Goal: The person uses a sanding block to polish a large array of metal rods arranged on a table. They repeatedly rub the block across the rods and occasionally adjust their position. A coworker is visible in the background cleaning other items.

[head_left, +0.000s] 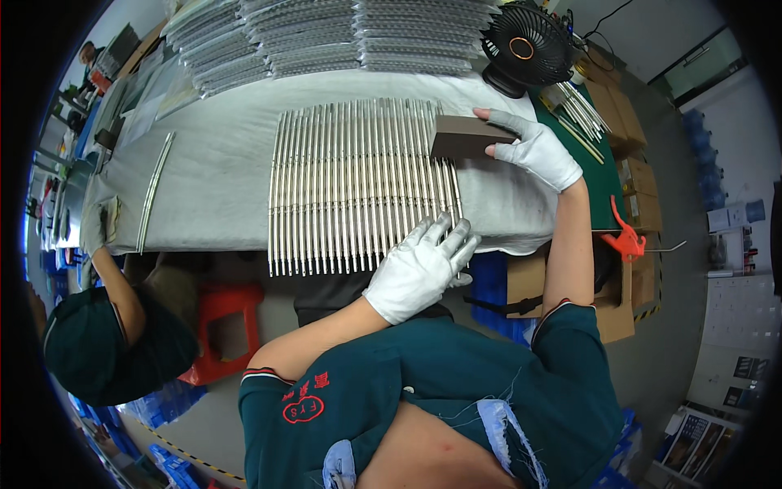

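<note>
Many slim silvery metal rods (350, 179) lie side by side in a broad row on the white cloth, their near ends reaching past the table edge. My left hand (419, 269), in a white glove, rests spread over the near ends of the rods at the row's right side. A dark brown rectangular block (468, 137) is gripped by my right hand (542, 153) between thumb and fingers. That hand's glove leaves some fingertips bare. The block's left end covers the far part of the rightmost rods.
Stacks of rods in clear wrapping (309, 37) stand along the back. A black fan (525, 45) sits back right, near loose rods (582, 110) on green cloth. A red-handled tool (626, 236) is at the right edge. A co-worker (122, 342) sits left, beside a red stool (232, 297).
</note>
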Action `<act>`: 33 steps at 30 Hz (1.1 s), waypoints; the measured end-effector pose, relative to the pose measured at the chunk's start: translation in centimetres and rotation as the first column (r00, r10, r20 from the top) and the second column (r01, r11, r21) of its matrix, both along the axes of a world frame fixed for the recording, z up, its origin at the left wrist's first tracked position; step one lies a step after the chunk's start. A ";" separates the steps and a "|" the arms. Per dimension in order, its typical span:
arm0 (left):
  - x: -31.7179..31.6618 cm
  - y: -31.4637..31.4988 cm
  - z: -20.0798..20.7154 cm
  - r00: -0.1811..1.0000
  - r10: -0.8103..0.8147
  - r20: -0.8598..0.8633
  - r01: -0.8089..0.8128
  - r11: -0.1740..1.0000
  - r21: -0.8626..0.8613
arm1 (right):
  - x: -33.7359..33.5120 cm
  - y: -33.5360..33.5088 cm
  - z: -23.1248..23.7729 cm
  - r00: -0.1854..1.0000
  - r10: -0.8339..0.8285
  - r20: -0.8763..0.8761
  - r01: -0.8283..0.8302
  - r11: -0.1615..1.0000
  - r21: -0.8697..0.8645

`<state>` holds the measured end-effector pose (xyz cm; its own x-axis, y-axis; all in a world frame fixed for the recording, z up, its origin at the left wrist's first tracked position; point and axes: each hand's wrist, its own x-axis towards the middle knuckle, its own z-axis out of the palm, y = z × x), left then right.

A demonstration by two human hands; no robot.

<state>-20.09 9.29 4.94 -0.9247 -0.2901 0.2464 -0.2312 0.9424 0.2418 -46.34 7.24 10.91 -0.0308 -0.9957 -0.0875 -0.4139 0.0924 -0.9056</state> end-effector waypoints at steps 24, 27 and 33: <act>-0.1 -0.3 -0.2 1.000 -0.020 -0.017 0.020 1.000 -0.003 | 1.9 -1.0 -0.2 0.973 0.074 -0.217 -0.078 0.997 -0.013; 0.2 -0.4 -0.4 0.999 -0.014 -0.045 0.015 0.999 0.029 | -1.0 0.1 1.6 0.978 0.061 -0.198 -0.059 0.998 0.014; -0.1 -0.3 0.2 0.998 -0.040 -0.041 0.040 0.999 -0.007 | 1.9 0.1 -0.7 0.957 0.129 -0.259 -0.174 0.972 -0.158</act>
